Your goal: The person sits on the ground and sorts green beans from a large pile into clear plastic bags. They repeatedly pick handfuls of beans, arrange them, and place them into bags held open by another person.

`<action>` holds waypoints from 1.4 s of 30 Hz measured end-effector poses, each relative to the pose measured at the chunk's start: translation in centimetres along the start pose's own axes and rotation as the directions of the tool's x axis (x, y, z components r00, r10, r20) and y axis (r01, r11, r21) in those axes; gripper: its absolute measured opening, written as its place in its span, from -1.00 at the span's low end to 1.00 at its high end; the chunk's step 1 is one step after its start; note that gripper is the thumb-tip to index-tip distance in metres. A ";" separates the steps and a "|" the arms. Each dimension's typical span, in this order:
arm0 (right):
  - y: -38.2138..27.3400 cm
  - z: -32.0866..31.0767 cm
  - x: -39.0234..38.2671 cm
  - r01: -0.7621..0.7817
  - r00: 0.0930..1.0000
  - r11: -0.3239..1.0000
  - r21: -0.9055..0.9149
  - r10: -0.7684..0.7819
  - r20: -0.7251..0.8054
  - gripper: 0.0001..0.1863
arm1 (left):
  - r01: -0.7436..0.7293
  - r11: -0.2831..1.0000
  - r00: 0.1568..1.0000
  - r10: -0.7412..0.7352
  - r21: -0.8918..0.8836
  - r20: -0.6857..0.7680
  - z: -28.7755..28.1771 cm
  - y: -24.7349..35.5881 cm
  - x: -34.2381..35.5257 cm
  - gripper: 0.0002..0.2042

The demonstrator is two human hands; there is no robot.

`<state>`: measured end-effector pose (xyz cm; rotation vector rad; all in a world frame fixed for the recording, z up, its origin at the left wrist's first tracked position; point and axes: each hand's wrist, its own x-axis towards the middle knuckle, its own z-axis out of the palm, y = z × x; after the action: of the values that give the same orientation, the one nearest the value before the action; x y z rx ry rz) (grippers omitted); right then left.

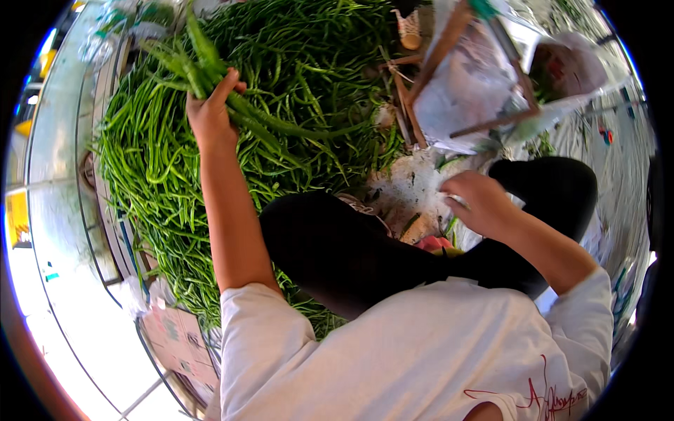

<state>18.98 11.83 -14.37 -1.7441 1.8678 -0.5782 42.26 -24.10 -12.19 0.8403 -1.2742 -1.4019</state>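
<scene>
A big heap of long green chili peppers spreads in front of me and to my left. Stretched out over it, my left hand is closed around a bunch of long green peppers, whose ends stick out on both sides of the fist. My right hand hovers above my right leg, its fingers bent and slightly blurred. Whether anything small sits between those fingers, I cannot make out. Below it lies a pale, dirty patch of floor with a few loose peppers.
A wooden frame holds a clear plastic bag at the far right, beside another whitish open bag. Something red shows between my legs. Cardboard lies at the lower left, by pale floor tiles.
</scene>
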 end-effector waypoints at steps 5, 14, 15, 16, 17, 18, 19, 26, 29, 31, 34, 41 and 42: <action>3.4 10.5 15.2 -0.183 0.955 0.963 0.198 0.126 0.268 -0.74 | 0.225 0.962 0.958 -0.188 0.157 -0.218 -6.1 -2.7 -1.8 -0.73; 4.7 24.0 37.9 -0.434 0.857 0.787 0.439 0.511 -0.069 -0.73 | 0.454 0.886 0.869 -0.465 -0.096 -0.170 -9.2 -15.2 -3.6 -0.67; 5.4 24.3 38.6 -0.464 0.850 0.702 0.540 0.524 0.051 -0.73 | 0.467 0.873 0.862 -0.485 -0.139 -0.146 -9.1 -16.1 -3.8 -0.66; 5.4 24.3 38.9 -0.501 0.839 0.598 0.626 0.514 0.181 -0.72 | 0.476 0.865 0.862 -0.495 -0.162 -0.109 -9.1 -16.4 -4.0 -0.66; 5.6 24.1 38.2 -0.418 0.888 0.702 0.577 0.450 0.096 -0.71 | 0.447 0.883 0.883 -0.461 -0.141 -0.085 -9.1 -16.6 -4.3 -0.66; 4.4 22.9 36.6 -0.328 0.930 0.791 0.516 0.367 0.028 -0.71 | 0.413 0.907 0.908 -0.417 -0.085 -0.038 -9.3 -16.2 -4.6 -0.64; 3.8 21.9 34.9 -0.233 0.965 0.849 0.475 0.262 0.004 -0.73 | 0.366 0.930 0.930 -0.366 -0.029 0.019 -9.2 -15.6 -4.6 -0.62; -0.2 10.1 29.4 -0.436 0.785 0.649 0.623 -0.065 0.617 -0.71 | -0.245 0.863 0.819 -0.059 0.442 0.570 -4.1 -13.8 -3.1 -0.61; 1.6 9.6 32.4 -0.323 0.764 0.655 0.683 -0.246 0.597 -0.67 | -0.161 0.898 0.934 0.005 0.409 0.358 -5.1 -15.5 -3.4 -0.55; 2.8 10.8 36.5 -0.479 0.871 0.440 0.760 0.127 0.475 -0.70 | -0.205 0.937 0.967 0.149 0.282 0.207 -7.2 -16.2 -3.2 -0.59; 10.4 16.8 43.1 -0.311 0.861 0.908 0.280 0.394 -0.320 -0.69 | -0.248 0.957 0.965 0.258 -0.149 0.050 -7.4 -15.5 -1.8 -0.59; 7.9 17.1 42.7 -0.154 0.917 0.977 -0.146 0.087 -0.390 -0.81 | 0.098 0.969 0.944 -0.162 -0.228 -0.287 -10.4 -12.9 -3.0 -0.59; 5.2 15.1 41.4 0.054 0.890 0.996 -0.078 -0.083 -0.447 -0.81 | 0.115 0.953 0.935 -0.200 -0.282 -0.293 -9.9 -13.5 -2.7 -0.58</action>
<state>22.78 -28.41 -32.70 -1.8370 2.1536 -1.0374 49.28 -25.15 -27.62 0.9575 -0.7695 -1.4530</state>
